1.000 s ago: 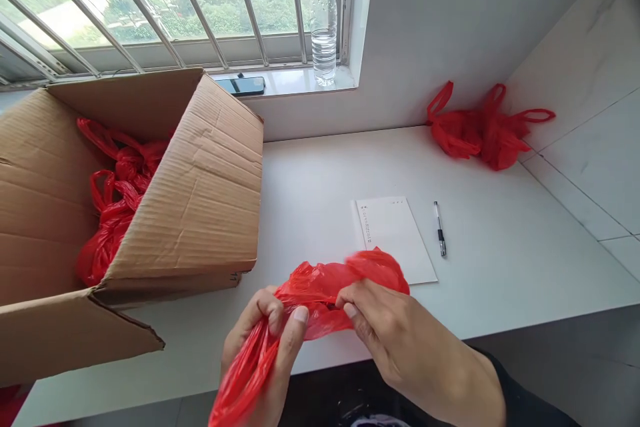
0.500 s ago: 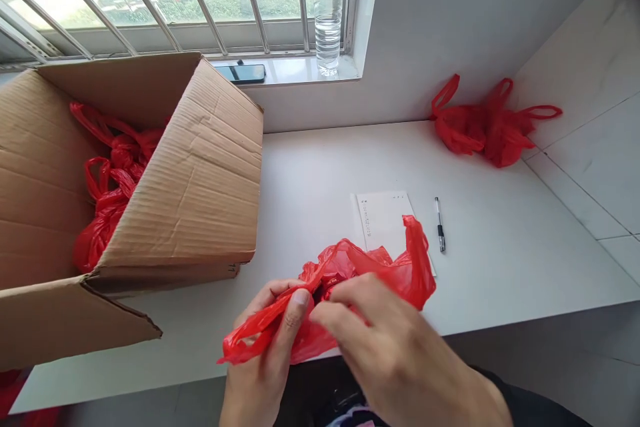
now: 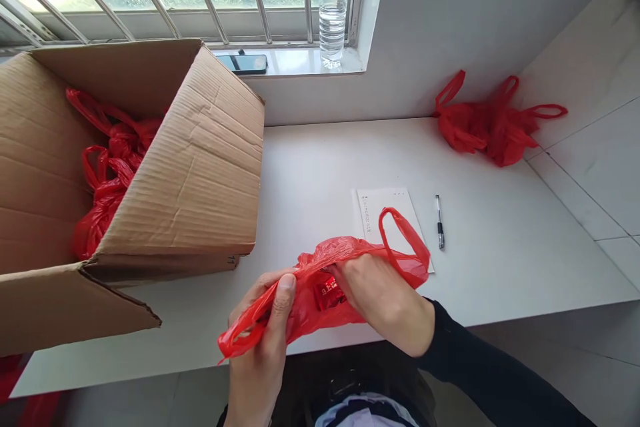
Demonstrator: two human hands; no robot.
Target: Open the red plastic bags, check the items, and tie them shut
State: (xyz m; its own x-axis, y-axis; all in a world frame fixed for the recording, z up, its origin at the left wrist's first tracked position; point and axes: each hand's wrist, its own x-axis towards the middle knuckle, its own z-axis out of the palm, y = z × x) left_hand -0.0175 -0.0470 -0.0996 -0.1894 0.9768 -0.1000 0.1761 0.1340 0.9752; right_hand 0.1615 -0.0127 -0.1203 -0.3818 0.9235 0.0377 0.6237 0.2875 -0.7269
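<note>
A thin red plastic bag [image 3: 315, 320] is held above the front edge of the white table, its mouth spread. My left hand [image 3: 267, 320] grips the bag's left side, the thumb over the plastic and one handle loop hanging beyond the fingers. My right hand [image 3: 383, 293] reaches into the opening, its fingers hidden inside the bag. Beside that hand a shiny red packet [image 3: 329, 292] with pale lettering shows within. The bag's other handle loop stands up above my right wrist.
At left a cardboard box [image 3: 200, 173] holds several knotted red bags [image 3: 107, 203]. More red bags [image 3: 485, 123] sit in the far right corner. A printed paper [image 3: 387, 210] and a pen [image 3: 440, 221] lie behind my hands. The windowsill carries a water bottle [image 3: 333, 20] and a phone [image 3: 245, 65].
My right hand has moved from in front of the bag's mouth down into it. The right handle has opened into a loop, and the red packet inside shows more clearly.
</note>
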